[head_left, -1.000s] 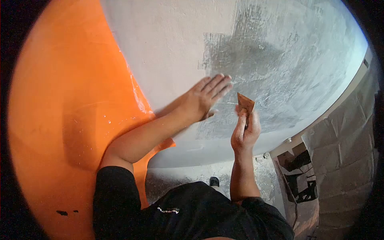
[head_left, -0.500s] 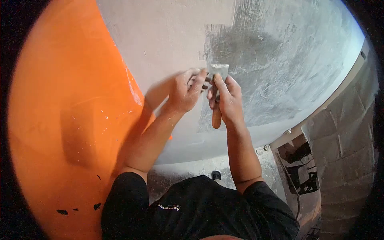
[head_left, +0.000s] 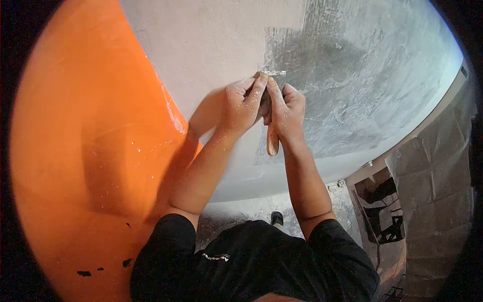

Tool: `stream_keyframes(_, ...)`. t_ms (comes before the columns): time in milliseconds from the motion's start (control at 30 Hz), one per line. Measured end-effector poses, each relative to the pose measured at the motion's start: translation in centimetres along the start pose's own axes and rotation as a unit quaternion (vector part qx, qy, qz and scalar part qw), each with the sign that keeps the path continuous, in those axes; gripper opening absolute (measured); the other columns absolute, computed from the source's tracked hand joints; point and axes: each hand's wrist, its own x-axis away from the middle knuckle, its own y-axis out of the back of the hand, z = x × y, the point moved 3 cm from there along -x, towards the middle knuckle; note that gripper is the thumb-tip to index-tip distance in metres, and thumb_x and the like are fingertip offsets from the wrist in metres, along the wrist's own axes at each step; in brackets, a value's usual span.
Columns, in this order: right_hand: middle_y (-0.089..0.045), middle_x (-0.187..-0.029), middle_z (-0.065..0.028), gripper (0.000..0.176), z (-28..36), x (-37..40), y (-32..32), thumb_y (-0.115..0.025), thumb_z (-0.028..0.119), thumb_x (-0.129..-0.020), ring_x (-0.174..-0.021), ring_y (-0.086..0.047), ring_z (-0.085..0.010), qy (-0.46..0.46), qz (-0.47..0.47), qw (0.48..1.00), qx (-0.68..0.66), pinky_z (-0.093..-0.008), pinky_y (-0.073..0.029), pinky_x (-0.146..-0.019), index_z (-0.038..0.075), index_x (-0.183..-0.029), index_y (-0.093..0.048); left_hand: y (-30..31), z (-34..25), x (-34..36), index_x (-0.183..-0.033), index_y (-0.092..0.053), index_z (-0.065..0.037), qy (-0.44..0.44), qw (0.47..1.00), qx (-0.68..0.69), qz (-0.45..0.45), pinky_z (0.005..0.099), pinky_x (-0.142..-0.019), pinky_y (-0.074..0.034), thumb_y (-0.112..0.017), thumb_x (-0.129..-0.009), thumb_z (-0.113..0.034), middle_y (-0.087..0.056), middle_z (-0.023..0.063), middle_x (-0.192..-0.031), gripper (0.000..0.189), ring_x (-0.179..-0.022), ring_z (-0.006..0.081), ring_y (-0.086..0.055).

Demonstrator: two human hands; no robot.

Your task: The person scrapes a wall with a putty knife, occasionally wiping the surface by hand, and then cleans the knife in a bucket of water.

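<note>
A putty knife (head_left: 272,143) with a brown wooden handle points blade-up in front of the wall. My right hand (head_left: 289,111) is closed around it, thumb pressed along the blade (head_left: 279,76) and the handle's butt sticking out below. My left hand (head_left: 240,106) pinches the blade's left side, its thumb beside the right thumb near the straight top edge. White dust specks both hands. Behind them, the curved pale surface (head_left: 211,40) meets a rough dark grey patch (head_left: 322,55). The fingers behind the blade are mostly hidden.
A glossy orange surface (head_left: 55,151) fills the left side, with white specks and small dark chips. A creased grey covering (head_left: 435,186) hangs at the right. Below, a shoe (head_left: 276,218) stands on the dusty floor (head_left: 236,206).
My left hand has moved right and up onto the blade, closing its thumb and fingers on it. The putty knife has risen slightly in view, still in my right hand.
</note>
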Motion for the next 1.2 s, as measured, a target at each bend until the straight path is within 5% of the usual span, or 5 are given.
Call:
stream_keyframes(300,-0.061,-0.061,-0.003,0.032,-1.7,0.1,0.3,-0.065,0.026,-0.096,-0.046,-0.053,-0.0072,-0.005,-0.031,0.999,-0.024,-0.0257,-0.043,-0.038,0.0,-0.078,-0.064,-1.0,2.3,1.6,-0.103,-0.071,0.003,0.042,0.997,0.069,0.002,0.0229,-0.066,-0.048,-0.06,-0.1,-0.025,-0.067,-0.0003,-0.081,0.03,-0.074,0.0059,-0.057)
stream_keyframes(400,-0.06,-0.061,-0.0022,0.031,-1.9,0.1,0.3,-0.065,0.026,-0.096,-0.047,-0.053,-0.0068,-0.006,-0.024,0.999,-0.023,-0.0254,-0.043,-0.038,0.001,-0.077,-0.063,-1.3,2.3,1.7,-0.099,-0.071,0.003,0.07,0.992,0.1,-0.011,0.0218,-0.064,-0.047,-0.06,-0.1,-0.023,-0.066,-0.0012,-0.08,0.029,-0.073,0.0056,-0.056)
stream_keyframes(467,-0.059,-0.06,-0.0016,0.032,-1.8,0.1,0.2,-0.065,0.026,-0.096,-0.047,-0.053,-0.0066,-0.005,-0.028,0.999,-0.03,-0.0249,-0.043,-0.039,0.001,-0.076,-0.062,-1.5,2.4,1.4,-0.076,-0.063,0.0,0.012,0.995,0.098,-0.025,0.0233,-0.046,-0.036,-0.057,-0.101,-0.021,-0.055,-0.003,-0.06,0.033,-0.052,0.0043,-0.046)
stream_keyframes(767,-0.061,-0.065,-0.0009,0.029,-1.7,-0.2,0.1,-0.064,0.024,-0.097,-0.056,-0.053,-0.0054,-0.018,-0.023,1.0,-0.009,-0.025,-0.044,-0.049,0.001,-0.08,-0.064,-0.9,2.4,1.6,-0.095,-0.071,0.002,0.102,0.984,0.146,0.019,0.0209,-0.055,-0.045,-0.058,-0.101,-0.026,-0.064,-0.0014,-0.079,0.031,-0.067,0.0045,-0.054)
stream_keyframes(1200,-0.058,-0.06,-0.0009,0.033,-0.8,-0.5,-0.6,-0.065,0.024,-0.096,-0.053,-0.049,-0.0044,-0.012,-0.034,0.998,-0.042,-0.0255,-0.038,-0.042,0.001,-0.072,-0.061,-0.6,1.0,0.7,-0.093,-0.072,0.005,0.007,0.997,0.014,-0.07,0.0244,-0.055,-0.045,-0.063,-0.098,-0.024,-0.062,-0.0029,-0.069,0.031,-0.063,0.0053,-0.052)
